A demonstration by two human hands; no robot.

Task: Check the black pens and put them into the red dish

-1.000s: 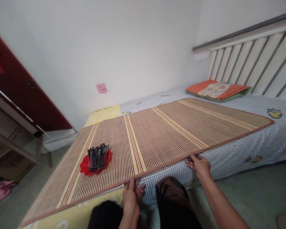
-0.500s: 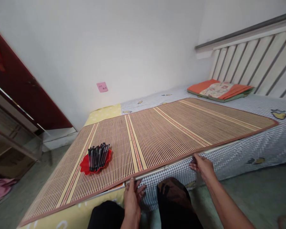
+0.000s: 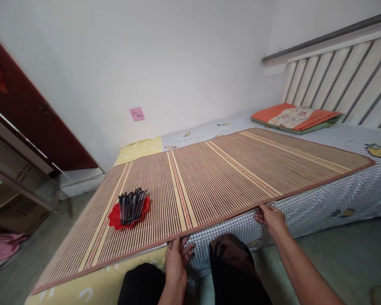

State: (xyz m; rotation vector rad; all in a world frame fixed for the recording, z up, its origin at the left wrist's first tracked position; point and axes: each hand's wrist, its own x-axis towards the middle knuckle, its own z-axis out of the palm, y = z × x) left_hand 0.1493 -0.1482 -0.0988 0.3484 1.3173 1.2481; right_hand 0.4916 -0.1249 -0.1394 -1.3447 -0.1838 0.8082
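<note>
A striped bamboo sleeping mat (image 3: 222,182) with a brown cloth border lies over the bed. My left hand (image 3: 177,258) pinches its front border, thumb on top and fingers curled below. Farther right along the same edge, my right hand (image 3: 272,218) grips the border between thumb and fingers. On the left part of the mat stands a red scalloped dish (image 3: 114,217), holding several dark pens (image 3: 131,206) packed upright. The fingertips under the border are partly hidden.
A folded orange and green cloth (image 3: 296,117) lies by the white slatted headboard (image 3: 336,76). Checked bedding (image 3: 330,207) and a yellow sheet (image 3: 114,277) show around the mat. A pink note (image 3: 136,114) is on the wall. My knees are against the bed's front.
The mat's front edge has dropped and come slightly toward me, covering the pale strip and orange patch that showed beneath it. Both hands keep hold of the border. The view has shifted slightly.
</note>
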